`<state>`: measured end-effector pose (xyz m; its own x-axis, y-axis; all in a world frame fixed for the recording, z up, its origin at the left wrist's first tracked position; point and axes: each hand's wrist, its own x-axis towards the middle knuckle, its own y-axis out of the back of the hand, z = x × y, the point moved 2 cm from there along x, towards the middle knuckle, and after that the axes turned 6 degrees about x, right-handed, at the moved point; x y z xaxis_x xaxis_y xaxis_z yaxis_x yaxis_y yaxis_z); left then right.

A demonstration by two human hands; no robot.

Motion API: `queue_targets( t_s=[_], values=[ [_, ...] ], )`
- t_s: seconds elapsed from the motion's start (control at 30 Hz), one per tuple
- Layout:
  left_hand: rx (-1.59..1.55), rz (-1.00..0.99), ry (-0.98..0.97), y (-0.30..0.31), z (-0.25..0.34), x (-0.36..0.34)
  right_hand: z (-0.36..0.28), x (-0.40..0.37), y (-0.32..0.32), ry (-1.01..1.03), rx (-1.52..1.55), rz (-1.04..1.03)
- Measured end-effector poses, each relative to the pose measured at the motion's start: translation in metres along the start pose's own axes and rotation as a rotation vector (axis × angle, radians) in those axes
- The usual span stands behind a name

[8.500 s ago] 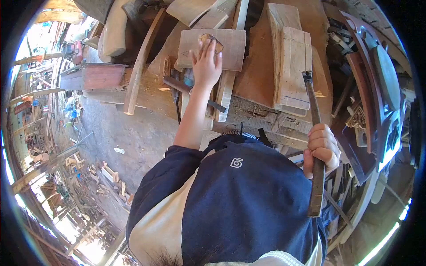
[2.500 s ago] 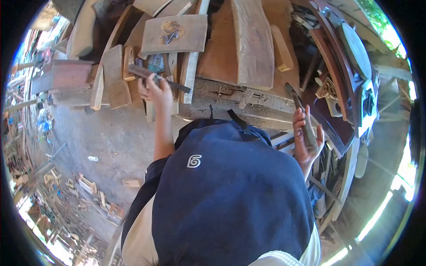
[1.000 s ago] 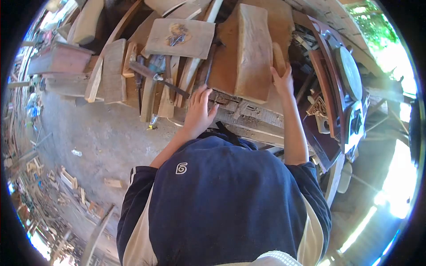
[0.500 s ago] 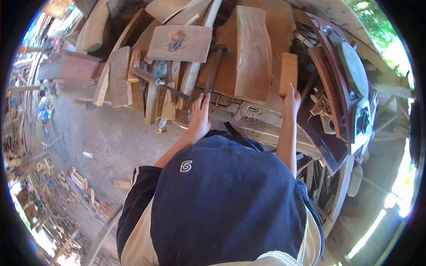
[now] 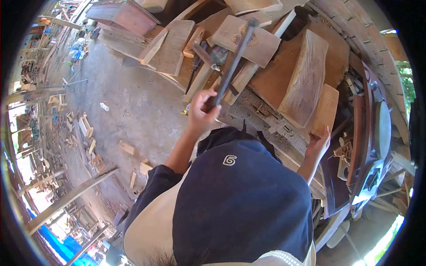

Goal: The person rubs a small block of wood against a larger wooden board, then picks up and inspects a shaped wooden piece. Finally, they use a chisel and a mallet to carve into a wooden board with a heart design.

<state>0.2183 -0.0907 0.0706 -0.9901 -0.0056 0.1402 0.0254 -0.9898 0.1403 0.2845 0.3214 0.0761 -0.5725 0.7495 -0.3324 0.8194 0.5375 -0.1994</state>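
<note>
My left hand (image 5: 204, 110) is closed around the lower end of a long, dark hammer (image 5: 237, 57). The hammer is raised at a slant, its head end over a wooden board (image 5: 266, 43) that carries a small pile of metal pieces. On the other side, my right hand (image 5: 317, 144) grips the near end of a smooth wooden block (image 5: 326, 111). A long rough-edged plank (image 5: 306, 80) lies just left of that block. Another tool with a wooden handle (image 5: 205, 55) rests on the bench, partly hidden behind the raised hammer.
More boards (image 5: 175, 48) and a reddish wooden box (image 5: 135, 17) lie along the bench to the left. Dark varnished panels (image 5: 370, 124) stand at the right. Wood offcuts (image 5: 127, 147) and a small bottle (image 5: 104, 106) are on the concrete floor (image 5: 133, 106).
My left hand has lifted the hammer off the bench and swung its head up over the board. The right hand still holds the wooden block. The camera view has turned left.
</note>
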Motion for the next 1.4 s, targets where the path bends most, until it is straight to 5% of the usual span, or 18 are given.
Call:
queue_targets(
  t_s=[0.13, 0.27, 0.33, 0.47, 0.53, 0.63, 0.67, 0.73, 0.83, 0.9, 1.03, 1.1, 1.13, 1.23, 1.33, 1.4],
  values=[
    [0.402, 0.215, 0.073, 0.053, -0.009, 0.030, 0.021, -0.004, -0.016, -0.104, 0.113, -0.102],
    [1.065, 0.187, -0.381, 0.133, -0.089, 0.063, 0.032, -0.018, -0.035, -0.038, -0.060, -0.042],
    [1.129, 0.154, -0.217, 0.152, -0.106, 0.075, 0.042, -0.025, -0.043, -0.079, 0.045, -0.054],
    [1.194, 0.081, -0.244, 0.158, -0.134, 0.079, 0.047, -0.027, -0.041, -0.208, 0.001, -0.126],
    [1.193, 0.078, -0.306, 0.151, -0.137, 0.074, 0.049, -0.022, -0.035, -0.246, -0.510, -0.189],
    [1.254, 0.126, -0.275, 0.142, -0.137, 0.072, 0.038, -0.031, -0.035, 0.097, -0.857, -0.152],
    [1.244, 0.111, -0.286, 0.133, -0.137, 0.071, 0.029, -0.037, -0.041, 0.314, -1.008, -0.101],
    [1.288, 0.249, -0.266, 0.098, -0.113, 0.072, 0.012, -0.044, -0.045, 0.192, -1.017, -0.063],
    [0.961, 0.188, -0.397, 0.018, -0.070, 0.081, 0.010, -0.040, -0.043, 0.364, -1.283, -0.103],
    [0.740, 0.045, -0.431, -0.057, -0.033, 0.089, 0.007, -0.044, -0.056, 0.794, -1.223, -0.194],
    [0.356, -0.309, -0.316, -0.196, -0.003, 0.085, 0.017, -0.042, -0.074, 0.819, -1.189, -0.202],
    [0.277, -0.506, -0.121, -0.246, 0.007, 0.080, 0.016, -0.035, -0.076, 0.365, -0.809, -0.275],
    [0.222, -0.626, -0.019, -0.263, 0.017, 0.079, 0.019, -0.031, -0.073, 0.367, -0.808, -0.267],
    [0.418, -0.476, -0.234, -0.301, 0.003, 0.067, 0.027, -0.028, -0.067, 0.592, -0.965, -0.330],
    [0.639, -0.456, -0.428, -0.303, 0.009, 0.066, 0.013, -0.037, -0.072, 0.610, -1.217, -0.322],
    [0.411, -0.793, -0.345, -0.303, 0.019, 0.071, 0.010, -0.044, -0.066, 0.568, -1.085, -0.384]
  ],
)
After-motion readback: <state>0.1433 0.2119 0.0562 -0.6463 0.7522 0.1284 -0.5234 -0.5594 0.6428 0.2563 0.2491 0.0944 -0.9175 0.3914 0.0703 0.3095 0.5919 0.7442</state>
